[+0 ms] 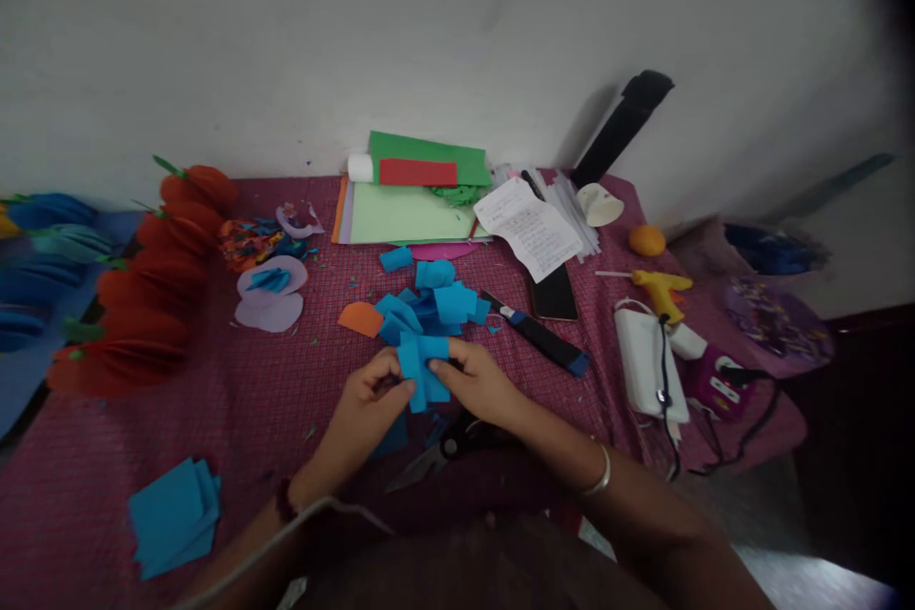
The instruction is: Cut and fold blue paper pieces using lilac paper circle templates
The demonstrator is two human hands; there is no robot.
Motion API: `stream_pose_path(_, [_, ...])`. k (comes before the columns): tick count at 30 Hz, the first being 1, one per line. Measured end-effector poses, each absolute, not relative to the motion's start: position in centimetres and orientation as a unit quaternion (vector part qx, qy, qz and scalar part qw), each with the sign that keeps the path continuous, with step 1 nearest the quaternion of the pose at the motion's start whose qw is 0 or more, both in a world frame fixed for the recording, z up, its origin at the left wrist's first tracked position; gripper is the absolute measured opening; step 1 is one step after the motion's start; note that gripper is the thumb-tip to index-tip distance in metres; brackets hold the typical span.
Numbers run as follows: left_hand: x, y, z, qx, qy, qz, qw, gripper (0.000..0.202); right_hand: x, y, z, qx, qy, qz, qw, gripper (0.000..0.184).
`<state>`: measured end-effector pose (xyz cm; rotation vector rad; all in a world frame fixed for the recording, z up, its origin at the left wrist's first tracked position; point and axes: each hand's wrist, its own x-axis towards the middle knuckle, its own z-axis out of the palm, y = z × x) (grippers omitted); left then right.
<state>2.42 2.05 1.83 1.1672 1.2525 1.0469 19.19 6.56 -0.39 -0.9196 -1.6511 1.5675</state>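
Note:
A folded piece of blue paper (423,370) is held up between both hands over the near middle of the table. My left hand (376,396) pinches its left edge between thumb and fingers. On the other side, my right hand (476,383) grips the paper with the thumb laid across its front. Just beyond it lies a heap of blue paper pieces (429,305), with an orange paper half-round (361,318) at its left. Black-handled scissors (429,462) lie below my hands, partly hidden by the right forearm. A dark-handled cutter knife (539,338) rests right of the heap.
Red paper pumpkins (153,281) line the left side. Blue sheets (178,515) are stacked at near left. Coloured card sheets (407,214), a handwritten note (529,227) and a phone (554,293) lie toward the wall. A yellow glue gun (661,291) and a corded purple socket box (721,381) stand right.

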Motion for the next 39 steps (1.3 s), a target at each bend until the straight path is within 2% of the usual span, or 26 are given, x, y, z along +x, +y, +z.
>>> stream_pose_path(3, [0.3,1.4,2.6,0.523,0.531,0.427,0.512,0.011,19.6,7.1,-0.4,-0.405,-0.607,0.586,0.353,0.02])
stream_pose_path(5, [-1.5,0.9,2.7,0.587,0.55,0.372,0.464,0.014,20.0,7.5,-0.2,-0.412,-0.585,0.591,0.373,0.022])
stream_pose_path(8, [-3.3,0.6,2.5,0.66,0.573,0.302,0.38,0.004,20.1,7.6,0.0,-0.398,-0.545,0.627,0.389,0.027])
stream_pose_path(10, [-3.4,1.0,2.6,0.654,0.596,0.314,0.345,0.024,19.9,7.4,0.1,-0.378,-0.513,0.669,0.383,0.031])
stream_pose_path(12, [-2.5,1.8,3.1,0.611,0.595,0.354,0.384,0.034,19.5,7.0,0.1,-0.359,-0.49,0.704,0.368,0.034])
stream_pose_path(16, [0.4,3.3,3.6,0.53,0.532,0.364,0.551,0.025,19.0,6.5,-0.1,-0.335,-0.504,0.722,0.335,0.036])
stream_pose_path(18, [1.4,3.7,3.3,0.504,0.529,0.353,0.584,0.02,18.9,6.5,-0.1,-0.321,-0.52,0.72,0.329,0.036])
stream_pose_path(21, [2.0,3.8,2.1,0.398,0.533,0.416,0.62,0.026,19.1,6.6,0.2,-0.319,-0.533,0.705,0.343,0.029])
stream_pose_path(23, [2.1,3.8,1.3,0.319,0.52,0.468,0.639,0.028,19.5,6.7,0.6,-0.34,-0.556,0.652,0.386,0.022])
stream_pose_path(25, [2.2,3.8,0.8,0.276,0.51,0.494,0.648,0.028,19.9,6.7,1.1,-0.347,-0.63,0.554,0.421,0.026])
stream_pose_path(27, [2.3,3.8,0.8,0.254,0.508,0.505,0.65,0.027,20.3,6.7,1.5,-0.323,-0.728,0.453,0.402,0.038])
stream_pose_path(29, [2.5,3.7,1.1,0.232,0.504,0.511,0.657,0.027,20.3,6.7,1.7,-0.285,-0.799,0.389,0.36,0.042])
stream_pose_path(31, [2.7,3.6,1.5,0.212,0.5,0.508,0.669,0.023,20.2,6.7,1.6,-0.263,-0.822,0.366,0.348,0.031])
stream_pose_path(34, [2.9,3.5,1.8,0.189,0.499,0.502,0.68,0.015,19.7,6.5,1.3,-0.253,-0.807,0.378,0.376,0.013])
stream_pose_path(39, [2.8,3.3,1.1,0.241,0.474,0.503,0.681,0.014,19.1,6.0,1.2,-0.303,-0.751,0.424,0.406,0.008])
